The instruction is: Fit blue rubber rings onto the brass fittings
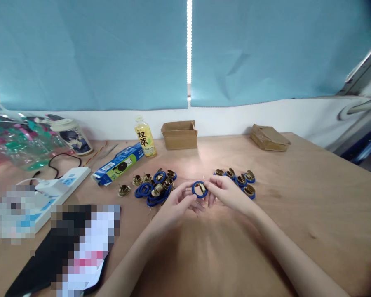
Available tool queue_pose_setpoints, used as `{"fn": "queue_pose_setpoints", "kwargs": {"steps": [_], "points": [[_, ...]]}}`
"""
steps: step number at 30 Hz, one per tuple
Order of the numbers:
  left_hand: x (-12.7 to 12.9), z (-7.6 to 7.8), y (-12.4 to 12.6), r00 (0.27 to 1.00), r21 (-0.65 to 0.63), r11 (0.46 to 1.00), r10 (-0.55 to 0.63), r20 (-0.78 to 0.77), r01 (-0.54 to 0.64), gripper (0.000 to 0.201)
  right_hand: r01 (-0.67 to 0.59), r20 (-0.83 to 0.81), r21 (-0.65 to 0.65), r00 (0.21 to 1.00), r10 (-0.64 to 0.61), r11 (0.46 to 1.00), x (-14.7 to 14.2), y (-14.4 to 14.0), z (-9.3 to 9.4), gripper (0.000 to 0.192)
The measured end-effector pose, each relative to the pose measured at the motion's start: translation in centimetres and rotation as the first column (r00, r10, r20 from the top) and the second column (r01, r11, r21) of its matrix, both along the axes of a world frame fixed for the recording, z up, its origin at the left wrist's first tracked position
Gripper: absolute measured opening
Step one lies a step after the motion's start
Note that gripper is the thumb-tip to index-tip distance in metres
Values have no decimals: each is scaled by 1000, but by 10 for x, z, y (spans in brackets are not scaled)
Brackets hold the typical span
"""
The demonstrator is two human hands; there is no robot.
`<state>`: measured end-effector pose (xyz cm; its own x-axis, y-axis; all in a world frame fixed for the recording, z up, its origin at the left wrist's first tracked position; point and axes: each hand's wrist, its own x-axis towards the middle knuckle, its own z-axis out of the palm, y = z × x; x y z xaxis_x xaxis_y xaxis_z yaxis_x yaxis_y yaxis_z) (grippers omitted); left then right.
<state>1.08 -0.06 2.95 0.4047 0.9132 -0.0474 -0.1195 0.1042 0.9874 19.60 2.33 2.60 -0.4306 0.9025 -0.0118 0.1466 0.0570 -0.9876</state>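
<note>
Forearms [276,235]: angled in from the bottom edge.
Ring [193,191]: blue, facing the camera, between both hands' fingertips.
Left hand [177,201]: fingers pinching its left rim.
Right hand [228,192]: fingers pinching its right side, beside brass [203,188].
Loose parts [157,189]: just left.

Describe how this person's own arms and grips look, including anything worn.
The ungloved, five-fingered left grip and ungloved right grip are human hands. The bare left forearm and bare right forearm taper toward the wrists; no sleeve, watch, bracelet, cable or marking shows. Whether any ring is worn, I cannot tell.
</note>
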Motion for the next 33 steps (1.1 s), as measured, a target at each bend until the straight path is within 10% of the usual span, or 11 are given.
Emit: {"fn": "queue_pose_setpoints", "kwargs": {"steps": [33], "points": [[-3, 1, -2, 998, 43, 998, 56, -7, -55, 42, -122, -140, 33, 982, 125, 992, -2, 0, -1, 30]]}}
